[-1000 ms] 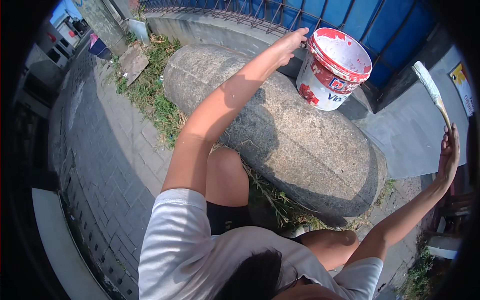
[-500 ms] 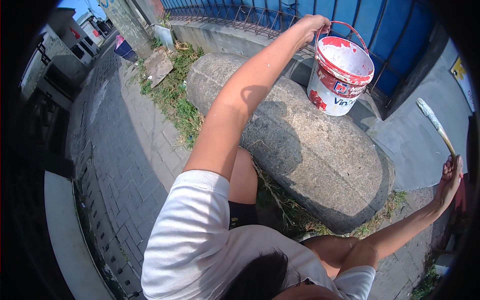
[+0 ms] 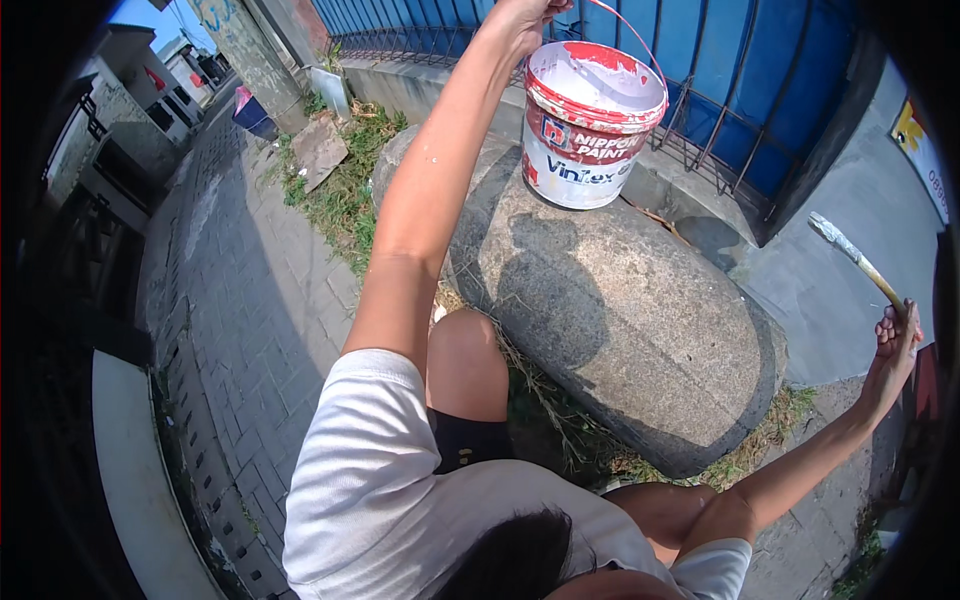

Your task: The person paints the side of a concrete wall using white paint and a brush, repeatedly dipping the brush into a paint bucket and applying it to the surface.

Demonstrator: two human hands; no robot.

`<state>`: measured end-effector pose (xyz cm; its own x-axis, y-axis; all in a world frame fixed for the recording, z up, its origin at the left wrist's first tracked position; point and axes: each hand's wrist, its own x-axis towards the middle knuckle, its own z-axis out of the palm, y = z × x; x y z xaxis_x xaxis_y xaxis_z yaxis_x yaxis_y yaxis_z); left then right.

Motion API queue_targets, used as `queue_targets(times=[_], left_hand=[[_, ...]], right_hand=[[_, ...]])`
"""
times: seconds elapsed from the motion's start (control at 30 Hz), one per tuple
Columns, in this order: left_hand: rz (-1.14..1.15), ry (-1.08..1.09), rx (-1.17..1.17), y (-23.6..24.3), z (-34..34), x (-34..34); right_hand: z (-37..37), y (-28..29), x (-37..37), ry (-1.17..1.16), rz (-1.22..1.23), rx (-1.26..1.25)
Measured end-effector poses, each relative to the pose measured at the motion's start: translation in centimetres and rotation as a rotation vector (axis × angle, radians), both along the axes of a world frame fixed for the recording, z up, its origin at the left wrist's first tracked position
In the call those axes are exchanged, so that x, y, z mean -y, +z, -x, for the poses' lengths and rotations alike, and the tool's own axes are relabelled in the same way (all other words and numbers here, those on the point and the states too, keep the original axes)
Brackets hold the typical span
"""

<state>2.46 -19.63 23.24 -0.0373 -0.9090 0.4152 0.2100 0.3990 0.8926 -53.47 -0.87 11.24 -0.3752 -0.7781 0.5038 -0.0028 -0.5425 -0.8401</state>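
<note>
My left hand [image 3: 528,20], at the top of the view, is closed on the thin red handle of a paint bucket [image 3: 590,180]. The bucket is white and red, with no lid and red smears inside its pale rim. It is over the far side of a big rounded stone [image 3: 640,310]; whether its base touches the stone I cannot tell. Off to the right, my right hand [image 3: 897,335] grips the lower end of a slim paintbrush [image 3: 855,258]. Its upper part is coated in whitish paint and points up and left, apart from the grey wall.
Behind the stone are a low concrete ledge [image 3: 400,82] and blue panels [image 3: 600,25] with dark metal bars. A smooth grey wall [image 3: 830,290] rises at the right. Grass [image 3: 345,205] and a paved lane [image 3: 250,300] lie to the left, with a blue tub [image 3: 257,120] farther off.
My left hand has carried the bucket leftward and slightly up across the stone. The right hand and paintbrush have shifted only a little, left and down.
</note>
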Motion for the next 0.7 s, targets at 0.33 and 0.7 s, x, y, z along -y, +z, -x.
queue_targets(times=[0.33,0.7], left_hand=[[-0.017,0.188,-0.178,-3.6,-10.0,-2.3],[-0.136,0.271,0.087,-6.8,-16.6,-7.1]], right_hand=[[-5.1,-1.2,3.5,0.018,-0.047,-0.062],[-10.1,-1.0,4.8,0.129,-0.071,-0.079]])
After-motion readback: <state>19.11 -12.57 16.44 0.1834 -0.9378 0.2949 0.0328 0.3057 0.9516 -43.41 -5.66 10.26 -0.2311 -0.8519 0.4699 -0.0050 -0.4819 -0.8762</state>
